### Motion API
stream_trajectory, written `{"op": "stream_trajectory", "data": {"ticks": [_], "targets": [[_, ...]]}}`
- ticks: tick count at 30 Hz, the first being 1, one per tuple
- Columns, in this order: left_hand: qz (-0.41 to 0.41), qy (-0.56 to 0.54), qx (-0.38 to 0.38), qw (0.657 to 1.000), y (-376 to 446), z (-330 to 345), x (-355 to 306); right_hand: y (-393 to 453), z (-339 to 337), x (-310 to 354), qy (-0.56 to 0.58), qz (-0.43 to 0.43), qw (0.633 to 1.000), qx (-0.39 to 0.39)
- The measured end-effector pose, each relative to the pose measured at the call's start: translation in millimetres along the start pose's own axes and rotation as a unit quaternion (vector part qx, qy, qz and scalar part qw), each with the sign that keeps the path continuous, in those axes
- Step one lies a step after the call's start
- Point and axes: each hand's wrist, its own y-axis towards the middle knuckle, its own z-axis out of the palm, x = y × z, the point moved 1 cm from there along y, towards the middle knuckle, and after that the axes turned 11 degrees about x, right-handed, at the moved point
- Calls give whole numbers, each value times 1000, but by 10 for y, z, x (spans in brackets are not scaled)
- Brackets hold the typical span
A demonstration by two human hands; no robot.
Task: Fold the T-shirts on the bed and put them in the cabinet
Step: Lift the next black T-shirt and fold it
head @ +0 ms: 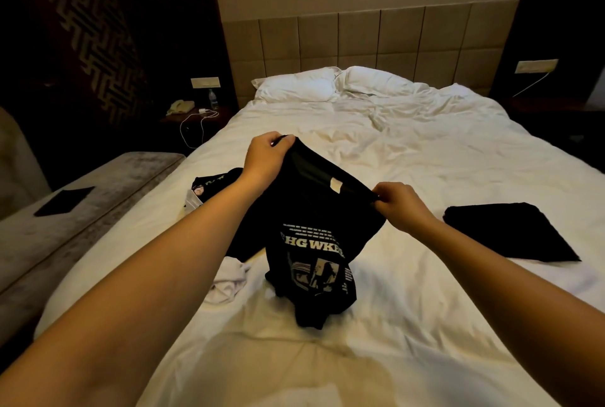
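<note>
Black tee (307,229), centre of frame, held up by its top edge w/ hem bunched on the bed (425,151). Left hand (263,157) pinches one shoulder, fingers curled on cloth; right hand (401,205) pinches the other, centre right. Folded tee (504,231) lies at right; a white tee (229,279) and another dark one (212,182) wait, left of centre. Best approach, prob.: keep tension even btw. hands, lay print-down flat, smooth before folding sleeves. Cabinet not in view.

Single head-worn wide-angle view, looking forward and down along the bed (425,177) toward the headboard (360,39), close over both outstretched forearms, edges curved by the lens
</note>
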Motion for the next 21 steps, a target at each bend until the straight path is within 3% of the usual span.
{"op": "stream_trajectory", "data": {"ticks": [5,9,14,17,21], "targets": [[-18,51,-56,997,72,-175,140,60,-190,-29,-95,48,994,-11],[-84,72,-19,994,201,-373,169,162,-572,118,95,80,990,-71],[-112,-64,21,991,356,-389,-113,230,-1109,570,326,80,942,-24],[-73,-35,7,997,447,-437,-355,289,-1483,821,304,33,950,-65],[-6,3,-22,1000,622,-676,-827,251,-2048,1121,190,-28,980,-47]]}}
